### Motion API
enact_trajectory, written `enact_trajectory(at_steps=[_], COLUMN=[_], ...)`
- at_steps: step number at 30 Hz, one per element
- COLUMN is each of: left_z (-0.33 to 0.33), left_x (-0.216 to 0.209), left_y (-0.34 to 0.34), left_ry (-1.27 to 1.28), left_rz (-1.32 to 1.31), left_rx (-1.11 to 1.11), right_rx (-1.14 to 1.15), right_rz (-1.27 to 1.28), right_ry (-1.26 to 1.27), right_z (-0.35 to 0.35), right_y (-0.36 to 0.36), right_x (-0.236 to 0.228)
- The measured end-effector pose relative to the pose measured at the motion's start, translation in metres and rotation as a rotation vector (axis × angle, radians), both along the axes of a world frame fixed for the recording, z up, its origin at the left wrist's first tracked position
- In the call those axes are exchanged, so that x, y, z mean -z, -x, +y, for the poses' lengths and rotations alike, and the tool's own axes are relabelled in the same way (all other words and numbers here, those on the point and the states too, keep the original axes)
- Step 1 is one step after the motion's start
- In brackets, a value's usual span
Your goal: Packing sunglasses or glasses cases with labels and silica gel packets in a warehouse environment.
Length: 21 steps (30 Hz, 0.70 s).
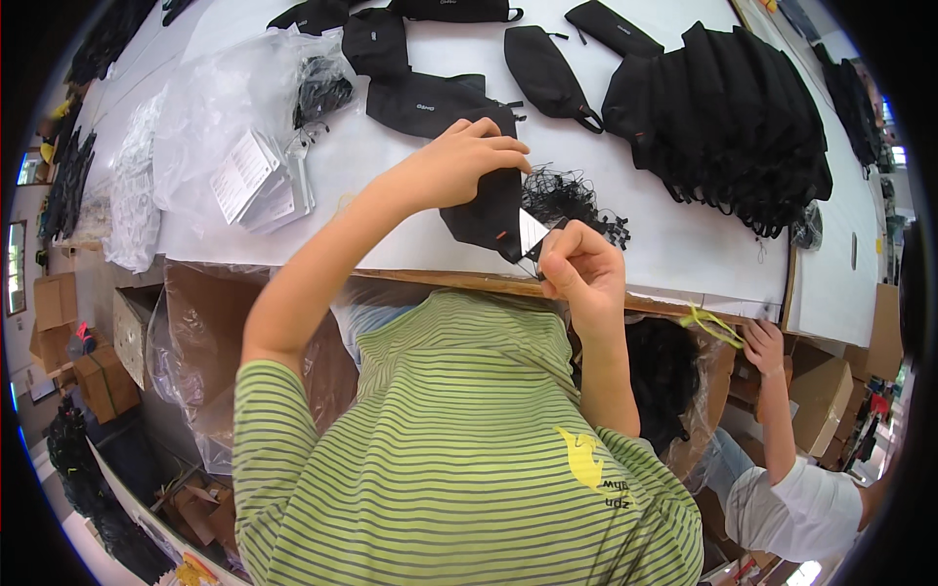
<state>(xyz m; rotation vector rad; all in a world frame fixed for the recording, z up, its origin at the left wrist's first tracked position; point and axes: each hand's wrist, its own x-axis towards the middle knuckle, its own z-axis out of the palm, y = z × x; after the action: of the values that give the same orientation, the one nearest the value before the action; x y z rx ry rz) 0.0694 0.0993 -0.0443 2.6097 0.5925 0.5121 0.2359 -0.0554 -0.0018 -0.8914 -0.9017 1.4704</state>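
My left hand [471, 156] is closed on the upper part of a black fabric pouch [481, 217], which hangs slantwise at the table's front edge. At the pouch's lower right corner, my right hand [588, 266] pinches a white hang tag [531, 232]. A thin dark cord shows by those fingertips, though how it is fastened is hidden. Just behind my hands lies a tangle of black tag cords [567, 195]. Another black pouch [415, 105] lies flat beyond my left hand.
On the white table [371, 225] are a stack of white tags [256, 181], a clear plastic bag [215, 88], a single pouch [550, 73] and a big pile of black pouches [723, 117]. At right, a co-worker's hand [764, 347] is beside a yellow-green strap [713, 324]. Cartons [103, 386] stand at left.
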Motion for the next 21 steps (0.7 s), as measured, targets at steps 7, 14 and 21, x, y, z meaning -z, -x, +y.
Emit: enact_trajectory(at_steps=[7,14,21], left_z=[0.004,-0.044,-0.045], left_x=[-0.003,0.013,0.023], left_y=[0.019,0.048,0.040], left_ry=[-0.306,-0.162,-0.221], left_rz=[0.052,-0.116,-0.208], left_rx=[-0.061,-0.244,-0.163], right_rx=[0.077,0.091,0.074], right_rz=[-0.021,-0.060,-0.205], right_ry=[0.024,0.080,0.077], right_z=[-0.010,-0.006,-0.007], right_y=[-0.024,-0.037,-0.043], right_x=[0.013,0.023,0.020])
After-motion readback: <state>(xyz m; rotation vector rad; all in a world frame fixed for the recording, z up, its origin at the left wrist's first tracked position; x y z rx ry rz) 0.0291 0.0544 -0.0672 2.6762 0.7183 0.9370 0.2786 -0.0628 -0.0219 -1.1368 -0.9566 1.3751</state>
